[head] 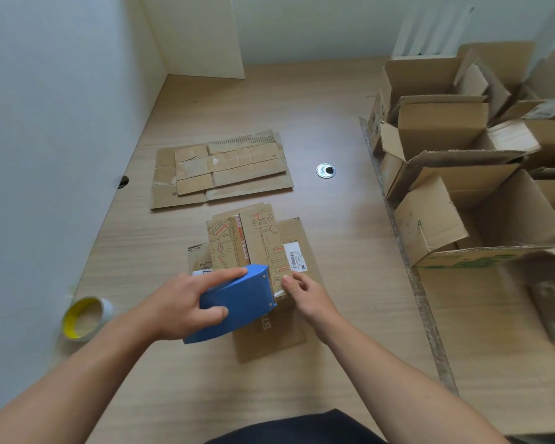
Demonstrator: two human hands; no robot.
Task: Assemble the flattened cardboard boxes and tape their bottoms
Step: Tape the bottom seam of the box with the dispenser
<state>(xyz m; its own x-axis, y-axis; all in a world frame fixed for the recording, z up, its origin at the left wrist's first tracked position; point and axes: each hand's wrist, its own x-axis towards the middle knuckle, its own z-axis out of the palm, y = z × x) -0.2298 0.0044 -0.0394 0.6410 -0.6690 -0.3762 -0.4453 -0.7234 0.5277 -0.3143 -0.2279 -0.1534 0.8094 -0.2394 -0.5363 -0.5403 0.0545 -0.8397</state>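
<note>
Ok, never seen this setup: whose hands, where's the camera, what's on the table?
No machine here: a person works bare-handed, filmed by one camera worn on their head, looking down. The left hand grips a blue tape dispenser; the right hand pinches the near end of a small printed box beside it. That box lies on flat cardboard on the table. Farther off lies a pile of flattened boxes, a tape roll sits at the left, and open boxes stand at the right.
</note>
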